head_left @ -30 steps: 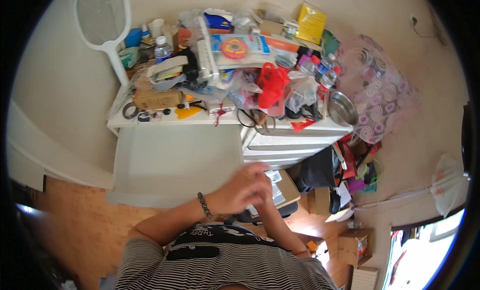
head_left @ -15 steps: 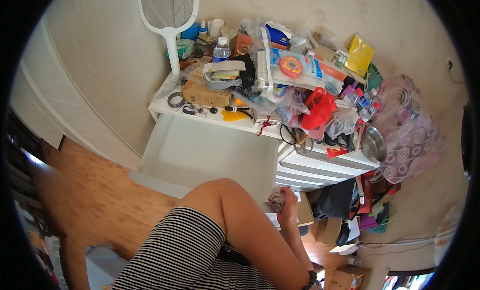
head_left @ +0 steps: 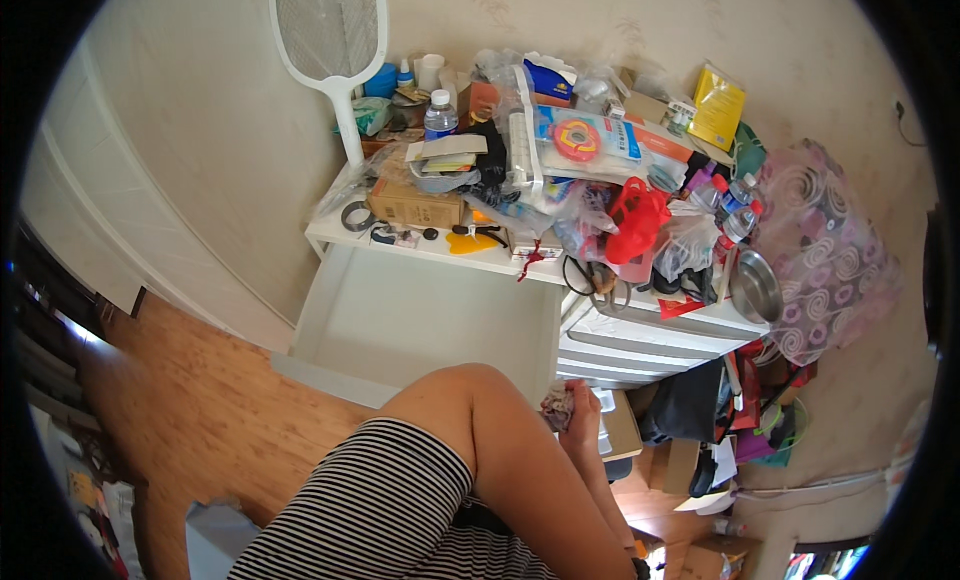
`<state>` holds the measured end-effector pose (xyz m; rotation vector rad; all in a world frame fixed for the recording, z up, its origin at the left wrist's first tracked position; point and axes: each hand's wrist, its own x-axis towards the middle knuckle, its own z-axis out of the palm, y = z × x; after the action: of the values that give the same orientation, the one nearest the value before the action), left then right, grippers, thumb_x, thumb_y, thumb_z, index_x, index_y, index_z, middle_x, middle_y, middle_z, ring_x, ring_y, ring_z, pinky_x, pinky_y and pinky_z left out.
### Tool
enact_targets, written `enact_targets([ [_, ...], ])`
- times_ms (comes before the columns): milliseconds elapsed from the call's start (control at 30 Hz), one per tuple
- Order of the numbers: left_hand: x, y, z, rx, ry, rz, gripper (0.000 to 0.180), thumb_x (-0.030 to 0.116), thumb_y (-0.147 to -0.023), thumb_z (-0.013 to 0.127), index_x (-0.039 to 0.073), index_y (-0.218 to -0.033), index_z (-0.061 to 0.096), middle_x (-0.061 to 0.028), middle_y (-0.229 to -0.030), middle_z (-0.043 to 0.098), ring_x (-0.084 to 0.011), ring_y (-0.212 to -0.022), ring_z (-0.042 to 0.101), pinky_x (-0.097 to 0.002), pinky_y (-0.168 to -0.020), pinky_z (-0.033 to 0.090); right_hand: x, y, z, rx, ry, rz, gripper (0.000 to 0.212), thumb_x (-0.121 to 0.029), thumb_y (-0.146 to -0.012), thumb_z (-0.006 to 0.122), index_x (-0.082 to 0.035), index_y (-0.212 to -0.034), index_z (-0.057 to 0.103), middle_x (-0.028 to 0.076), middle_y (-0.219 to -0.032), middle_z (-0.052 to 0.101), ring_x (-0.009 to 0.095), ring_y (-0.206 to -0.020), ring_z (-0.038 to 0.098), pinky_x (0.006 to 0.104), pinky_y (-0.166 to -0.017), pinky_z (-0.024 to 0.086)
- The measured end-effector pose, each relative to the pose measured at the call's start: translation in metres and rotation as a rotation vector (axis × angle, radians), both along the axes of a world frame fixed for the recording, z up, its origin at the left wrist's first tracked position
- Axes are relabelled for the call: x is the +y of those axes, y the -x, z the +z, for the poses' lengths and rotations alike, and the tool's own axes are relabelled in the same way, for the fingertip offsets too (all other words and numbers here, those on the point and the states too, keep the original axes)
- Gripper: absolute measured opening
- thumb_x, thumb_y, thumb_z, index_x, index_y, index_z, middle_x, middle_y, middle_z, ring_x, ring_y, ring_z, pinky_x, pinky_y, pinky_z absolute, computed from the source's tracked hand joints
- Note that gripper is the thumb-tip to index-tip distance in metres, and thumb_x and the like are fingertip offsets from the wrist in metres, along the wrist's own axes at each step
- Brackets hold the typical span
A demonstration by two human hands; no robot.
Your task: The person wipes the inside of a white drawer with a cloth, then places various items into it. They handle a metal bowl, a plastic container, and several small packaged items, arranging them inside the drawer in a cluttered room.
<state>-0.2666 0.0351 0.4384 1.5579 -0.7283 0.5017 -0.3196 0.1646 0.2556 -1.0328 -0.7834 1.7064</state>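
My right hand [head_left: 582, 420] is closed around a crumpled greyish-mauve cloth [head_left: 556, 407], just beside the near right corner of a pulled-out white drawer [head_left: 430, 310]. The drawer's pale inside is bare where it shows. Across the lower middle lies my bent left arm in a black-and-white striped sleeve [head_left: 350, 490]. Its elbow [head_left: 470, 385] covers part of the drawer front, and its forearm runs back to the lower right. My left hand is outside the picture.
Clutter crowds the white dresser top [head_left: 340, 238]: a cardboard box [head_left: 415, 203], tape roll [head_left: 357, 216], water bottle [head_left: 440, 116], red bag [head_left: 638, 220] and metal bowl [head_left: 756, 287]. An electric fly swatter [head_left: 335, 40] stands at the back left. Boxes and bags sit right of the dresser.
The view has shifted slightly, so the dresser appears a little lower and further right. My right hand keeps hold of the cloth beside the drawer.
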Motion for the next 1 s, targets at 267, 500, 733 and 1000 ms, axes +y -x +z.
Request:
enact_targets([
  [267, 0.003, -0.005, -0.003, -0.003, -0.001, 0.005, 0.022, 0.004, -0.073, 0.064, 0.005, -0.094, 0.058, -0.0095, -0.102, 0.056, -0.0268, -0.105, 0.049, -0.0377, -0.091, 0.037, -0.002, 0.001, 0.009, -0.093, -0.072, 0.013, 0.033, -0.031, -0.097, 0.044, -0.002, -0.087, 0.056, 0.008, -0.076, 0.060, 0.017, -0.062, 0.061, 0.0305, -0.056, 0.053],
  [500, 0.005, -0.009, -0.006, -0.005, -0.001, -0.002, 0.022, 0.004, -0.073, 0.064, 0.005, -0.094, 0.058, -0.0096, -0.102, 0.056, -0.0269, -0.104, 0.049, -0.0379, -0.090, 0.038, -0.002, -0.001, 0.003, -0.008, 0.001, 0.020, 0.034, -0.031, -0.097, 0.044, 0.000, -0.088, 0.056, 0.008, -0.076, 0.060, 0.015, -0.065, 0.060, 0.0286, -0.060, 0.053],
  [733, 0.007, -0.010, -0.008, -0.008, -0.009, 0.006, 0.022, 0.004, -0.072, 0.064, 0.005, -0.094, 0.058, -0.0097, -0.101, 0.056, -0.0271, -0.103, 0.049, -0.0382, -0.090, 0.038, -0.002, -0.001, 0.010, -0.055, -0.052, 0.020, 0.034, -0.030, -0.097, 0.044, 0.000, -0.088, 0.056, 0.007, -0.077, 0.060, 0.014, -0.066, 0.060, 0.0282, -0.061, 0.052],
  [1000, 0.004, -0.013, -0.010, -0.010, -0.011, -0.002, 0.022, 0.004, -0.072, 0.064, 0.005, -0.094, 0.058, -0.0099, -0.100, 0.057, -0.0272, -0.102, 0.050, -0.0385, -0.089, 0.038, -0.003, -0.001, 0.003, -0.003, -0.007, 0.003, 0.034, -0.031, -0.096, 0.045, 0.000, -0.089, 0.056, 0.008, -0.077, 0.060, 0.015, -0.066, 0.061, 0.0284, -0.060, 0.052],
])
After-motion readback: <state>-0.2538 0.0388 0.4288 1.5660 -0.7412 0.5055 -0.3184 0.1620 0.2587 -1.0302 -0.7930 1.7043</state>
